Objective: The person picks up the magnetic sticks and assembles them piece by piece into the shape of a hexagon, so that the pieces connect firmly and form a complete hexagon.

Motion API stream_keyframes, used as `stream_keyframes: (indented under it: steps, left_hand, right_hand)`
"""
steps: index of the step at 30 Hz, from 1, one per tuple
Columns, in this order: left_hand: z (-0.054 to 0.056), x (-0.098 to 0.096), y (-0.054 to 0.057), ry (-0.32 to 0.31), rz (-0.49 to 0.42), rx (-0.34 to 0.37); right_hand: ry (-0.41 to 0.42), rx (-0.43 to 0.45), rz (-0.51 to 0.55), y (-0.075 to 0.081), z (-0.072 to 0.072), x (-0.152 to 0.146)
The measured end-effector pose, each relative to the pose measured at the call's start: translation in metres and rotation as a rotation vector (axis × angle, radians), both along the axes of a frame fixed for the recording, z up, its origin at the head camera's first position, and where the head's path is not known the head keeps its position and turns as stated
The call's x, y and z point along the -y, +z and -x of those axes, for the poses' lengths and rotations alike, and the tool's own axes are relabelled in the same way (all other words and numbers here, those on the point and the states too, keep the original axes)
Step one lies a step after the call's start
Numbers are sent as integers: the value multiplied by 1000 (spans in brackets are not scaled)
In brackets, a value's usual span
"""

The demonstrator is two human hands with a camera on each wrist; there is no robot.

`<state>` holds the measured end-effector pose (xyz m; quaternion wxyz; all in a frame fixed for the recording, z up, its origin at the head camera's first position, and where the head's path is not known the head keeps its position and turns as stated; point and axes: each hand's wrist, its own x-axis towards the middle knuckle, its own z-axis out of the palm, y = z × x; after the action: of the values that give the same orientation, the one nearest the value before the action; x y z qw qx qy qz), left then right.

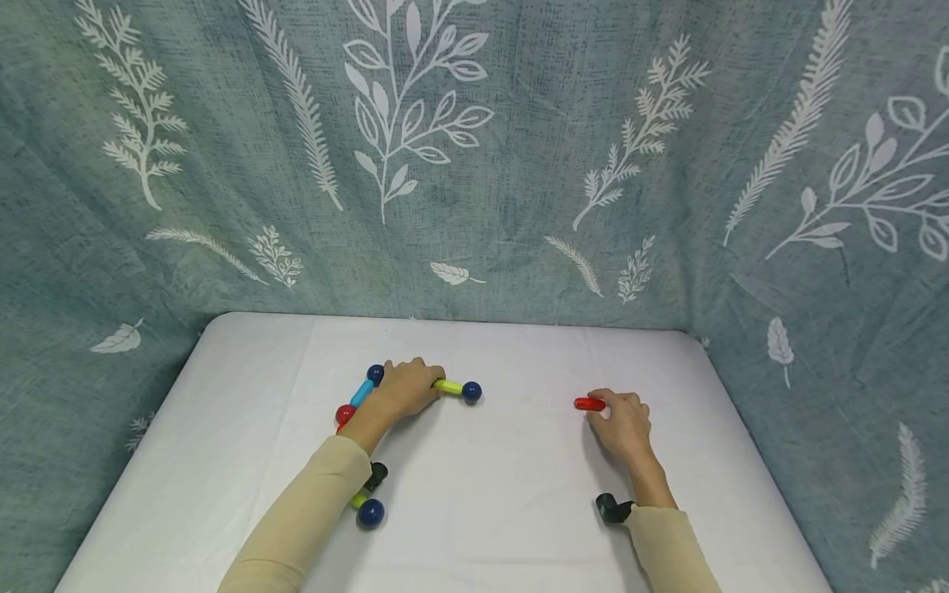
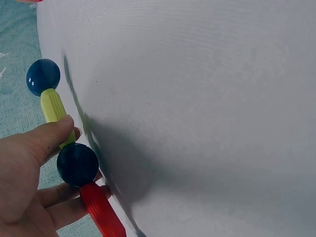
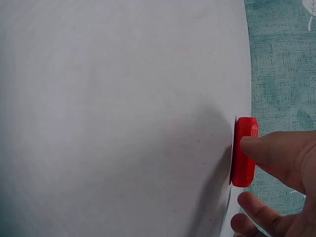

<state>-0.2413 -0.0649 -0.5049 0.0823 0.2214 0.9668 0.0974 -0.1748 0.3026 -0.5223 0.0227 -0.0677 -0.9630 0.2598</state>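
My left hand (image 1: 404, 390) pinches a yellow-green magnetic rod (image 2: 53, 106), its thumb lying along the rod. At the rod's outer end sits a dark blue ball (image 1: 471, 392). Another dark blue ball (image 2: 78, 165) joins its inner end to a red rod (image 2: 102, 210), with fingers behind them. Well apart on the right, my right hand (image 1: 624, 424) holds a short, separate red rod (image 3: 244, 152) between thumb and fingers. Beside the left wrist, a blue ball (image 1: 376, 375), a light blue rod (image 1: 362, 393) and a red ball (image 1: 344, 414) form a line, partly covered by the arm.
Near the left forearm, a dark blue ball (image 1: 371, 514) joins a yellow-green rod (image 1: 359, 500) that runs under the sleeve. Everything rests on a white-covered table (image 1: 511, 494). A green leaf-patterned cloth (image 1: 519, 181) hangs behind it.
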Motion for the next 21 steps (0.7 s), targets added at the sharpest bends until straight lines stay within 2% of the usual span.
stream_keyframes:
  steps: [11, 21]
  left_hand:
    - [1, 0, 0, -2, -13, 2]
    - [2, 1, -1, 8, -15, 27]
  right_hand:
    - [-14, 3, -12, -5, 1, -1]
    - [66, -22, 64, -1, 1, 17]
